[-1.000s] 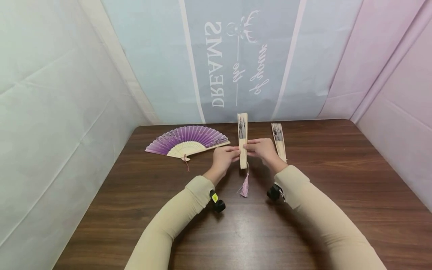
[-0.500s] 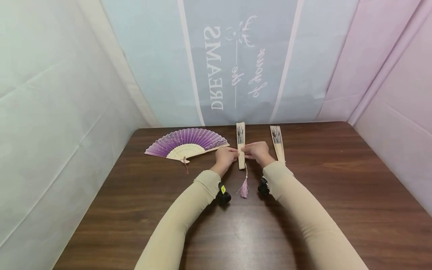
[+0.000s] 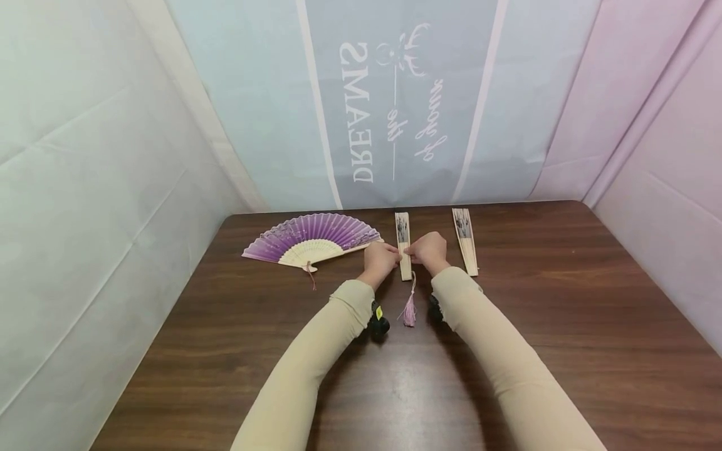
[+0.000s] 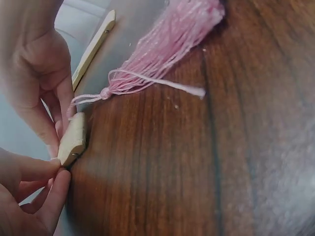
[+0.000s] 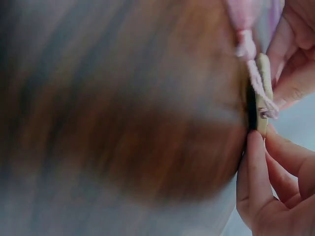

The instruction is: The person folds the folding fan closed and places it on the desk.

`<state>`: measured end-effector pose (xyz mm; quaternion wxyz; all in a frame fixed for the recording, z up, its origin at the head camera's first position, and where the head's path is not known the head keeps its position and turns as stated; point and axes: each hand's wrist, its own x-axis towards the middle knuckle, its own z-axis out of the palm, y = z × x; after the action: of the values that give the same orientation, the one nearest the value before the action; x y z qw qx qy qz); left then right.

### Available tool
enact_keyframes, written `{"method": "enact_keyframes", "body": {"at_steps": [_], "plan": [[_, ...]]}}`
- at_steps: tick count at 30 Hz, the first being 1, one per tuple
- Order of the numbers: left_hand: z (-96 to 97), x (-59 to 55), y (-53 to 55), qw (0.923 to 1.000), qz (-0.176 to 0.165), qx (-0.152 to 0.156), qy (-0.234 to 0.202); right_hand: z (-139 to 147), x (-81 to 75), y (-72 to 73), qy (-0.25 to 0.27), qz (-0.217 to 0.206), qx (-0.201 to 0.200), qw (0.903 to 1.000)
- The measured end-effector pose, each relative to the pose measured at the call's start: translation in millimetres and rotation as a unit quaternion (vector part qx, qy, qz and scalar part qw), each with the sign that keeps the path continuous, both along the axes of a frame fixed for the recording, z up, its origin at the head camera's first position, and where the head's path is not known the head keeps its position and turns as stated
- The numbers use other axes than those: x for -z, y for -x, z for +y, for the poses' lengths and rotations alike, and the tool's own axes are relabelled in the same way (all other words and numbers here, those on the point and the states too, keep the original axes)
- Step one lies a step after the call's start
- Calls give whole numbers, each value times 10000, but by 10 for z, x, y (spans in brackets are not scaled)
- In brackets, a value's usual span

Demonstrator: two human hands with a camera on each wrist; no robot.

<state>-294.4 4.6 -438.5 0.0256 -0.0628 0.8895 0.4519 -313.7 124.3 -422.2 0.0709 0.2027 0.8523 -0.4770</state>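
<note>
A folded hand fan (image 3: 403,230) with a pale wooden frame and dark-patterned cloth lies lengthwise at the far middle of the table. My left hand (image 3: 380,258) pinches its left edge between thumb and fingers, and my right hand (image 3: 429,249) pinches the right edge. Both pairs of fingertips meet the fan's wooden handle (image 4: 73,140), close over the tabletop in the left wrist view. From its near end a pink tassel (image 3: 410,309) trails toward me on a thin cord. In the right wrist view the cord passes by the handle's end (image 5: 264,78).
An open purple fan (image 3: 316,235) with pale ribs and a reddish cord lies to the left. Another folded fan (image 3: 465,243) rests on the right, just beyond my right hand. The brown wooden table (image 3: 564,313) ends at a printed cloth backdrop (image 3: 406,181).
Both hands have lowered the folded fan onto the table, its far end dropping from its raised position. The forearms have drawn closer together. The other two fans stay put.
</note>
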Motion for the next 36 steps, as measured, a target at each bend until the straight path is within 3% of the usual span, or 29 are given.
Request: {"method": "enact_keyframes", "body": {"at_steps": [3,5,8,12,19,22,29,36], "plan": [[-16,1,-1,9998,145,123,10,40,-8,-13,-538,63,-238,9982],[-75,-6,-16,9994,271,224,-69,99,3,-34,-476,126,-341,9982],[-258,-32,-39,9979,506,292,-293,238,15,-99,614,258,-300,9973],[-625,-85,-37,9946,927,197,-424,452,-32,-211,2097,260,-203,9772],[-1325,-130,-26,9896,952,-471,-973,560,-203,-346,3222,-114,-364,9459],[-1597,-120,-29,9849,974,-761,-1211,454,-214,-371,3405,-146,-661,9378],[-2162,-97,-33,9782,1251,-1216,-1123,-78,-257,-391,3268,-471,-1085,9377],[-2589,-74,-63,9690,1204,-1932,-960,-721,-224,-383,3722,-848,-1179,9167]]}}
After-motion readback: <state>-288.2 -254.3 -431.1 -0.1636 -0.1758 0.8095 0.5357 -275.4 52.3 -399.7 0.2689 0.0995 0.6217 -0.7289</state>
